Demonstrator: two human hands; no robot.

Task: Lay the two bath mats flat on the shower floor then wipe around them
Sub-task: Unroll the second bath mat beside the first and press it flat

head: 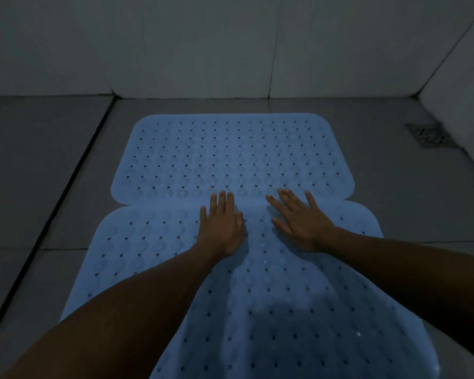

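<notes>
— Bath mats, two of them, pale blue and dotted with holes. Where are they lying?

— Both on the grey tiled shower floor (394, 203). The far mat (230, 151) lies flat, its far edge near the foot of the tiled wall (203, 50). The near mat (271, 310) runs from it back toward the person, and the two meet along their short edges. Whether one overlaps the other at that seam, I cannot tell.

— And the hands?

— Both bare, both flat. The left hand (222, 228) has its fingers straight and close together, palm down on the near mat, fingertips right at the seam. The right hand (301, 220) is spread wider, fingers fanned, pressing on the same mat just beside the left, its fingertips also reaching the seam. Neither one grips anything.

— Is the near mat flat as well?

— It looks flat round the hands. Nearer the person, shadow falls across the middle of it, so I can't judge that part.

— Anything else on the floor?

— A square metal drain grate (428, 134) sits in the right corner, well apart from the mats. A dark grout line (66, 192) runs along the left of the mats.
</notes>
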